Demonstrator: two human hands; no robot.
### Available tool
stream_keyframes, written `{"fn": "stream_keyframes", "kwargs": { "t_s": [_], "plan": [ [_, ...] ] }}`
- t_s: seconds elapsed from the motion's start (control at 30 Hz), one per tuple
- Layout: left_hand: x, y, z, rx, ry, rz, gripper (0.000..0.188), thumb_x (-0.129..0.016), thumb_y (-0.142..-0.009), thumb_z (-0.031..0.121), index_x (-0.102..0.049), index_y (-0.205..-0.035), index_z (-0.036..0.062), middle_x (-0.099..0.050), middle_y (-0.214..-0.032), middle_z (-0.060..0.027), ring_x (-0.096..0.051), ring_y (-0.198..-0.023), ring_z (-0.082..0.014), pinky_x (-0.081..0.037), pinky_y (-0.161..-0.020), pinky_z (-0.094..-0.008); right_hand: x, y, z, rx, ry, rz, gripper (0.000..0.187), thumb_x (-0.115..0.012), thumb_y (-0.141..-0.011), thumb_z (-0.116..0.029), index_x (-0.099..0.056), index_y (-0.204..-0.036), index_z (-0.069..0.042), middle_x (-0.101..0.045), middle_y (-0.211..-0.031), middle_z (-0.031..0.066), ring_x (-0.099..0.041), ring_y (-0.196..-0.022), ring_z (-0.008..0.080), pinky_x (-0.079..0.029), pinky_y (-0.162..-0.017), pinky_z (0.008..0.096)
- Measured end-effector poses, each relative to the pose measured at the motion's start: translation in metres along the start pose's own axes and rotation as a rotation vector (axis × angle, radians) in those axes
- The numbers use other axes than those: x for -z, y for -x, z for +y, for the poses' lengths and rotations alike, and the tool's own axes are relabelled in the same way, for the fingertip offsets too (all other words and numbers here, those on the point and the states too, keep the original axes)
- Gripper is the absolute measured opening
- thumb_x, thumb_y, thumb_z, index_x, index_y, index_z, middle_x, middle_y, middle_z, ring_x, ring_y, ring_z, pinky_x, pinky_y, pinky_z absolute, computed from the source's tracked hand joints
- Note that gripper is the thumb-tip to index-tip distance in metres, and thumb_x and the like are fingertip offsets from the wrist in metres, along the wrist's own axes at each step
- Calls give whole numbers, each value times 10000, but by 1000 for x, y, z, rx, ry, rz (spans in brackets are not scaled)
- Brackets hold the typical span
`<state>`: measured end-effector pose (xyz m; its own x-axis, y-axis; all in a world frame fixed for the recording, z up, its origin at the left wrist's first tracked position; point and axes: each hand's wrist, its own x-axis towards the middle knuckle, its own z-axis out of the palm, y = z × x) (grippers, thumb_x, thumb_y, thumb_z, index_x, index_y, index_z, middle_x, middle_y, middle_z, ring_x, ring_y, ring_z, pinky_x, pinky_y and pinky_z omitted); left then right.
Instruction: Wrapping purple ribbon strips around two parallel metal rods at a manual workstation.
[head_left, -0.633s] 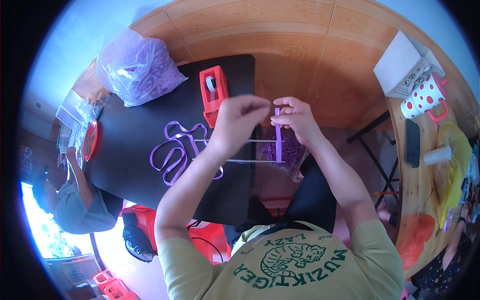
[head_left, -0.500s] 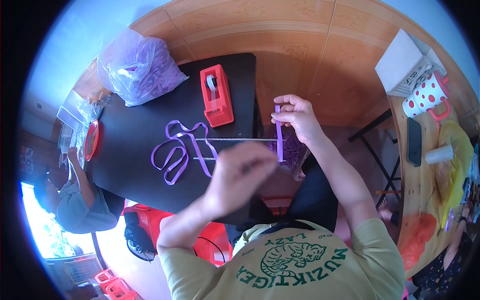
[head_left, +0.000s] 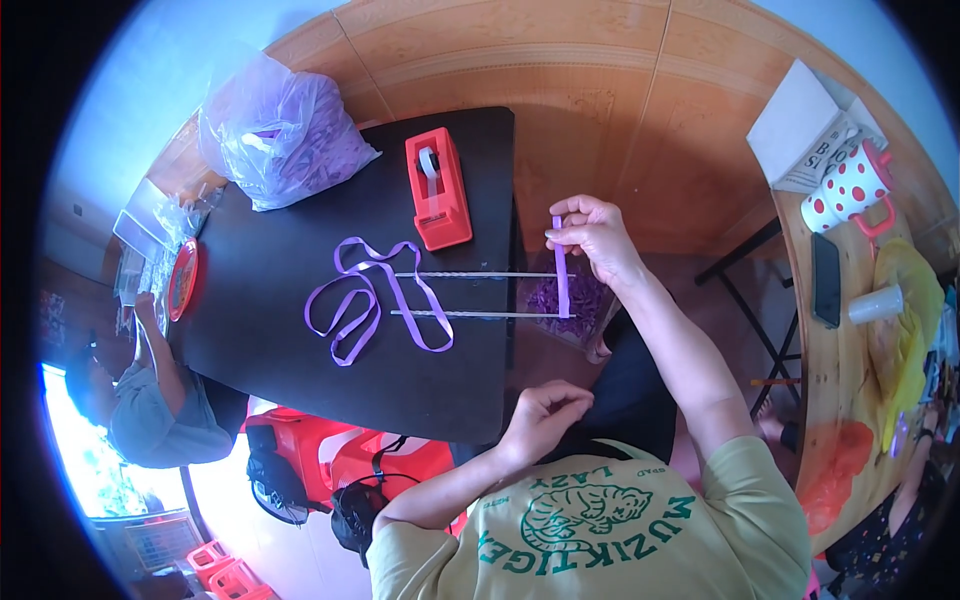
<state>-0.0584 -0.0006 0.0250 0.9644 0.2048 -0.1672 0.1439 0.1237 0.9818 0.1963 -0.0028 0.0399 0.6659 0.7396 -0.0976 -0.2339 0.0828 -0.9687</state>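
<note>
My right hand (head_left: 598,238) pinches a short purple ribbon strip (head_left: 562,280) between thumb and fingers, just past the table's right edge. The strip hangs down across the ends of two thin, pale, twisted rods (head_left: 470,315), which lie side by side and jut over that edge. At their other ends a long purple ribbon (head_left: 345,300) lies in loose loops on the dark table. My left hand (head_left: 545,418) is low, close to my shirt, with fingers curled together; whatever they hold, if anything, is hidden.
A red tape dispenser (head_left: 438,190) and a full plastic bag (head_left: 285,135) stand on the table (head_left: 260,320). Below the rod ends sits a container of purple shreds (head_left: 585,325). Another person (head_left: 165,410) is at left. A side table (head_left: 830,400) holds a phone and a dotted mug.
My left hand has moved down and right from over the rods toward my body, uncovering them. My right hand keeps its pinch on the strip with little movement.
</note>
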Motion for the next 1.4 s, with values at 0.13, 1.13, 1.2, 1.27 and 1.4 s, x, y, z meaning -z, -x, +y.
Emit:
{"fn": "stream_keyframes", "kwargs": {
  "t_s": [0.13,1.13,1.2,1.27,1.4],
  "plan": [
    [-4,-27,-39,23,-19,408,188,-598,-893,45,-650,-1069,3,-640,-901,-22,-562,-805,-64,-452,-740,-206,7,4,20,-84,-61,0,256,-690,-762,17,-593,-996,-19,-641,-754,47,-653,-686,138,-432,-557,204],
    [22,-135,-30,-629,-15,492,272,-526,-853,-99,-655,-1073,-7,-588,-1138,-87,-579,-998,-142,-469,-865,-248,2,20,58,-263,-407,5,119,-545,-847,42,-575,-956,8,-669,-875,142,-619,-721,173,-484,-598,271],
    [24,-134,-33,-635,6,505,280,-519,-852,-105,-654,-1076,-7,-590,-1132,-88,-583,-979,-143,-472,-852,-247,-3,23,55,-292,-348,44,121,-545,-853,33,-583,-963,2,-668,-874,134,-618,-722,168,-474,-592,262],
    [23,-135,-35,-644,28,507,288,-511,-852,-110,-653,-1079,-6,-593,-1126,-88,-587,-960,-143,-476,-839,-247,-3,23,57,-303,-365,52,127,-547,-851,30,-586,-968,2,-666,-866,127,-615,-711,167,-473,-592,262],
    [22,-133,-37,-678,94,496,265,-499,-863,-106,-655,-1056,-13,-602,-1099,-85,-590,-905,-140,-486,-789,-247,-5,27,61,-319,-433,20,132,-568,-837,20,-604,-960,-14,-653,-831,94,-601,-680,157,-471,-581,264]
  ]
}}
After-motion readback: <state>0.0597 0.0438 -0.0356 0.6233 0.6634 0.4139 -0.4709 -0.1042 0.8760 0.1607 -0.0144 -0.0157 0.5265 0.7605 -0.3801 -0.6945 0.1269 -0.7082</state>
